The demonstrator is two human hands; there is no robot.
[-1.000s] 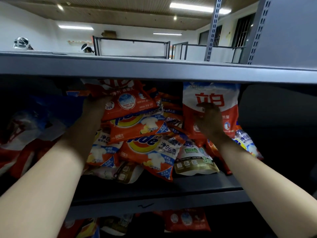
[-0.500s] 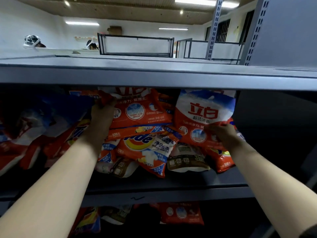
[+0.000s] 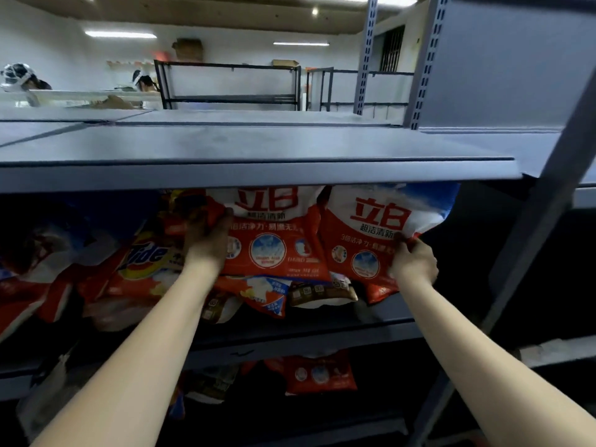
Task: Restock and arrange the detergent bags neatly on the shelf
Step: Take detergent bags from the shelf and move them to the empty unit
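I saw the left hand [image 3: 206,243] gripping the edge of one red-and-white detergent bag [image 3: 274,240], the right hand [image 3: 414,264] pinching a second bag [image 3: 380,227] beside it; both stood upright on the heaped grey shelf [image 3: 306,333], under the bare upper shelf [image 3: 258,146]; beyond lay black racks [image 3: 230,85] and strip-lit white walls.

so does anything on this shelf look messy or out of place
Yes. Under the two upright red-and-white detergent bags held by the left hand and right hand, orange Tide bags and a brown pouch lie slumped in a jumbled heap.
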